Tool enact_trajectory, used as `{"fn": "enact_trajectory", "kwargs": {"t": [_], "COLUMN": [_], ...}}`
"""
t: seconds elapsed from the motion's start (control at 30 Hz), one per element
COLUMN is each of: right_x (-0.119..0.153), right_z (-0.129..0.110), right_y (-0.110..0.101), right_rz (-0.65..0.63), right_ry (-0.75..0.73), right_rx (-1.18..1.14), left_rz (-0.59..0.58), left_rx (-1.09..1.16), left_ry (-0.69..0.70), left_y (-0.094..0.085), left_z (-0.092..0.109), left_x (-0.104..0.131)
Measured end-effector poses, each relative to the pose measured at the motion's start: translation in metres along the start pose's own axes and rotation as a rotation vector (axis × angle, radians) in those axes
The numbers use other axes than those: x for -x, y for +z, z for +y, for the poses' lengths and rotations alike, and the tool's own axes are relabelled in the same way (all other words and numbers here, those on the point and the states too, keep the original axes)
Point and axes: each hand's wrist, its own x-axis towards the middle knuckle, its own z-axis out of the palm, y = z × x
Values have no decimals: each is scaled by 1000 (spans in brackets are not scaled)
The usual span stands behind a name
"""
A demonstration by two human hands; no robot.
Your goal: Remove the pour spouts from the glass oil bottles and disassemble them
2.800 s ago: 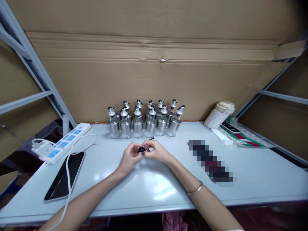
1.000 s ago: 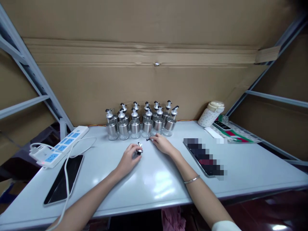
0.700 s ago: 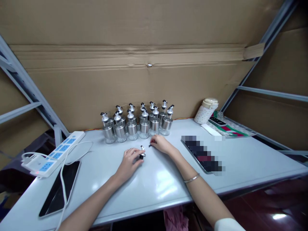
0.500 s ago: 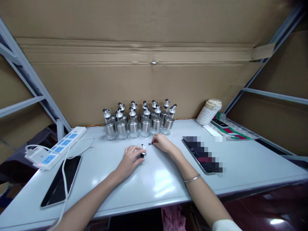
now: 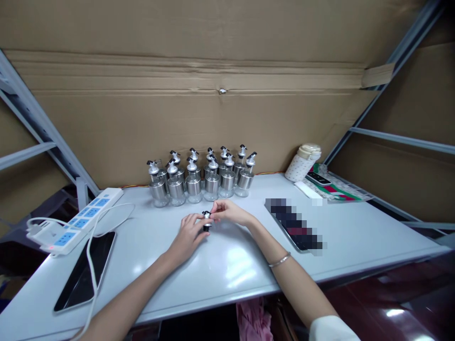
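Observation:
My left hand (image 5: 188,233) holds a small silver-and-black bottle stopper (image 5: 206,222) upright between thumb and fingers, just above the middle of the table. Pinched at the stopper's top is my right hand (image 5: 224,211), its fingertips on the small black cap (image 5: 206,213). Behind both hands stand two rows of glass bottles (image 5: 194,186) with steel bands, most topped by similar pourer stoppers with black flaps. One bottle at the back left seems to have no stopper, though it is partly hidden.
On the white table (image 5: 170,289), a power strip (image 5: 85,218) with white cables and a dark tablet (image 5: 87,270) lie left. Another tablet (image 5: 293,225), partly pixelated, lies right. Behind it are a dotted flask (image 5: 302,163), a white object (image 5: 307,190) and a phone (image 5: 319,178).
My right hand has brought the small black piece from the table over to the stopper in my left hand. The stopper now stands more upright. The whole view has shifted slightly.

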Motion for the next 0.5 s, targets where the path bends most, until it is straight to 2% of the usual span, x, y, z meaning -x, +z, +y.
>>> {"fn": "enact_trajectory", "kwargs": {"t": [0.17,0.5], "right_x": [2,5], "right_z": [0,2], "right_y": [-5,-18], "right_rz": [-34,-128], "right_ry": [20,99], "right_rx": [-62,-80], "left_rz": [48,-27], "left_rx": [-6,-69], "left_ry": [25,127], "left_y": [-1,-6], "left_z": [0,7], "left_x": [2,1]}}
